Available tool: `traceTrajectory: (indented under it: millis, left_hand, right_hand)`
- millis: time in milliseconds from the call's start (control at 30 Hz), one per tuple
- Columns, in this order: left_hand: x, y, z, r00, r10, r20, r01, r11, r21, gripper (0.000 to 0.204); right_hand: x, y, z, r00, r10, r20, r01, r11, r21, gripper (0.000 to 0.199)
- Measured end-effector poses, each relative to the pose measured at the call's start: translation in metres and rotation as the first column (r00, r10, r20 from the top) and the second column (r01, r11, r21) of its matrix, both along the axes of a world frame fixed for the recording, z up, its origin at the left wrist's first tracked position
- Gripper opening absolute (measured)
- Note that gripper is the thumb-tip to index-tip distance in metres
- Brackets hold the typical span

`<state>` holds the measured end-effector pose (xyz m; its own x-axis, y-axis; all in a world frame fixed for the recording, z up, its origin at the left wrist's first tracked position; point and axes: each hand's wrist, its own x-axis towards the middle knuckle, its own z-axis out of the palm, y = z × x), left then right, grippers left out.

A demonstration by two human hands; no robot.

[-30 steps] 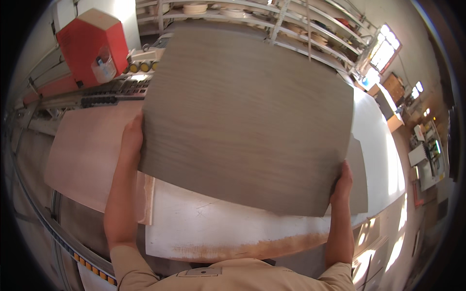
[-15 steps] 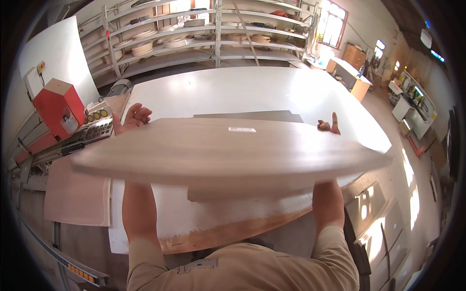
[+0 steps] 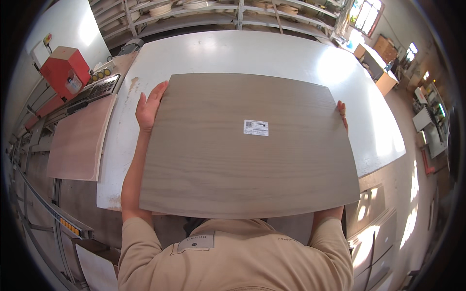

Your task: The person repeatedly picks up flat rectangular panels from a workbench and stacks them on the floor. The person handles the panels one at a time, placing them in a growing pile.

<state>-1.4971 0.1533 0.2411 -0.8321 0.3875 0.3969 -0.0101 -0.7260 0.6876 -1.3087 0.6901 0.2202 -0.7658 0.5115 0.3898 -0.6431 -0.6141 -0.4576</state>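
From the head camera, I've got the grey wood-grain panel lying flat between both hands over the white table. Left hand and right hand clasp opposite side edges. It looks stiff, broad and awkward; grip the sides. Half a second ago it was edge-on.

Bright daylight from windows at upper right; glare on white table; edges bend.
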Motion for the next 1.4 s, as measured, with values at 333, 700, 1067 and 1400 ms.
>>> traceTrajectory:
  millis: [333, 700, 1067, 1400]
  left_hand:
    - [-0.021, 0.002, -0.034, 0.999, 0.040, 0.002, -0.039, 0.990, -0.134, 0.073]
    - [-0.055, 0.010, -0.071, 0.990, -0.022, 0.137, 0.038, 0.993, -0.115, 0.065]
    - [-0.032, 0.007, -0.082, 0.937, 0.306, 0.171, -0.027, 0.548, -0.836, 0.070]
    - [-0.050, 0.027, -0.077, 0.848, 0.169, 0.503, 0.142, 0.841, -0.522, 0.058]
  right_hand:
    - [0.010, 0.031, -0.011, 0.934, 0.296, 0.199, -0.318, 0.944, 0.085, 0.078]
    - [-0.016, 0.077, -0.045, 0.838, -0.157, 0.523, -0.028, 0.945, 0.327, 0.052]
    - [0.025, 0.115, -0.073, 0.671, -0.173, 0.721, -0.360, 0.774, 0.521, 0.054]
    - [-0.025, 0.060, -0.041, 0.481, -0.237, 0.844, -0.398, 0.799, 0.451, 0.069]
